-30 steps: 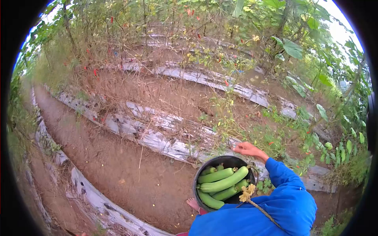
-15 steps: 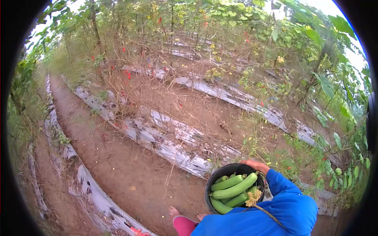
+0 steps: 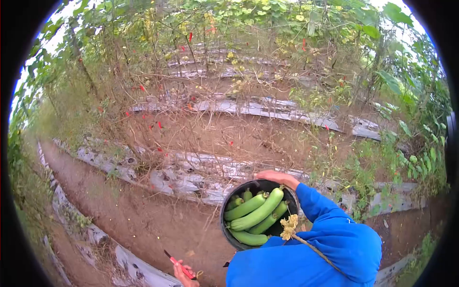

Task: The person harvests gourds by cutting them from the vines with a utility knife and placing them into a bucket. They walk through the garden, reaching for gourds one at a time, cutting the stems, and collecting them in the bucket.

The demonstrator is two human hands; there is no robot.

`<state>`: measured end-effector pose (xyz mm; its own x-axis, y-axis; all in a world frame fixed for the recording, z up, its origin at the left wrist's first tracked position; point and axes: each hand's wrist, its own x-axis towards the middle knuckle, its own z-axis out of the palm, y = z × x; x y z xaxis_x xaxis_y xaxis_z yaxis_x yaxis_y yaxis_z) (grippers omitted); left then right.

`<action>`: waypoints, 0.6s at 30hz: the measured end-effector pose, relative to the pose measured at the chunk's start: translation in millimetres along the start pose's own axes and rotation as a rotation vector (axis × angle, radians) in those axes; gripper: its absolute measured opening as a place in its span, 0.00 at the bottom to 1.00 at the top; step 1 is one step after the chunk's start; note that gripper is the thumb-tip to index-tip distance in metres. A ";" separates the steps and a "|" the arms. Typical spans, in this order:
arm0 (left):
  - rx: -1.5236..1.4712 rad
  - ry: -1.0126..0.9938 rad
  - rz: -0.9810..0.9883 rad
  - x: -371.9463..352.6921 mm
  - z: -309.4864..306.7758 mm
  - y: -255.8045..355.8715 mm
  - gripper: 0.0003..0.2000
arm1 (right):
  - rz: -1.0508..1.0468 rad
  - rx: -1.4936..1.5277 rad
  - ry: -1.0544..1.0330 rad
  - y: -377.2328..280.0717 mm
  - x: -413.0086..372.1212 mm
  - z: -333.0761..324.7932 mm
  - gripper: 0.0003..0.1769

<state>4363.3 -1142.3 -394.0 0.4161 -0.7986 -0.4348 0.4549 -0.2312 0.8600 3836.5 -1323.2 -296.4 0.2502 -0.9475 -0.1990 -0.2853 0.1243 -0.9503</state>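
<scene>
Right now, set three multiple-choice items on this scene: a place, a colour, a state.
1. Where do the green gourds lie?
A. in the black bucket
B. on the soil
C. on the plastic sheeting

2. What colour is the handle of the tool in the left hand?
A. blue
B. red
C. yellow

3. What is the right hand doing?
A. hanging free
B. gripping the bucket's far rim
C. holding a gourd

1 A: they are piled inside it.
2 B: the handle shows red.
3 B: it is closed over the rim.

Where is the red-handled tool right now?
The red-handled tool is at the bottom of the head view, in the left hand, just left of the black bucket of green gourds.
</scene>
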 end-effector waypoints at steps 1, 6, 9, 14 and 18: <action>0.019 0.023 0.055 12.9 -3.2 19.4 0.18 | -0.108 0.095 0.028 -22.0 3.6 14.8 0.30; 0.040 0.080 0.166 56.3 -17.4 88.9 0.15 | -0.197 0.259 -0.162 -32.3 89.6 49.6 0.34; 0.065 0.121 0.175 73.5 -23.2 108.5 0.20 | -0.050 -0.193 -0.289 -47.9 156.9 75.5 0.31; -0.033 0.132 0.089 109.7 -19.1 116.2 0.13 | -0.639 -0.133 -0.222 -134.3 140.1 118.6 0.21; -0.102 0.205 0.095 154.2 -32.3 127.6 0.13 | -0.335 0.184 -0.321 -129.7 232.8 164.1 0.21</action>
<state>4510.9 -1277.0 -359.9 0.6070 -0.6824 -0.4073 0.4793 -0.0945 0.8726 4083.5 -1511.6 -258.7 0.5809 -0.8092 0.0884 0.0206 -0.0939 -0.9954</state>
